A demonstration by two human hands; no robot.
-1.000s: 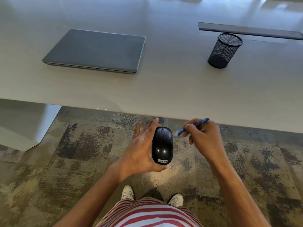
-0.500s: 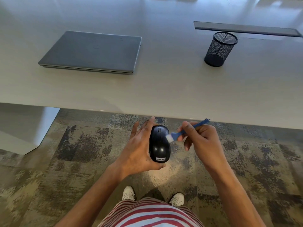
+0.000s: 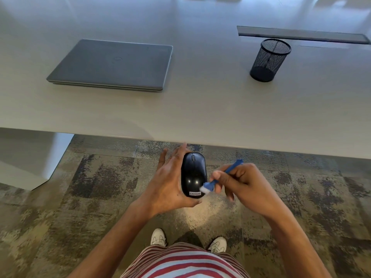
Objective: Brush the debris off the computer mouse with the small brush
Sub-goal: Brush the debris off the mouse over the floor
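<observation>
While you stand over patterned carpet [image 3: 80,197] with your white shoes [image 3: 158,236] and striped shirt [image 3: 180,263] at the 6 o'clock edge of the view, both hands work just short of the counter's [image 3: 200,117] near edge. Your left hand [image 3: 166,185] cradles the black mouse [image 3: 193,173] from its left side and underneath, fingers curled along it, thumb at its near end, so the mouse sits in the air above the floor with its scroll wheel pointing to 12 o'clock and its label at the near end. Your right hand [image 3: 239,185], at 3 o'clock of the mouse, pinches the blue handle of the small brush [image 3: 212,184] between thumb and fingertips, the other fingers loosely bent. That handle slants up toward 2 o'clock, and the white bristles touch the mouse's near right corner, just beside the label.

Farther out on the counter, a closed grey laptop [image 3: 114,65] lies at 11 o'clock and a black mesh pen cup [image 3: 269,60] stands upright at 1 o'clock, well apart. Behind the cup runs a long dark slot [image 3: 301,35].
</observation>
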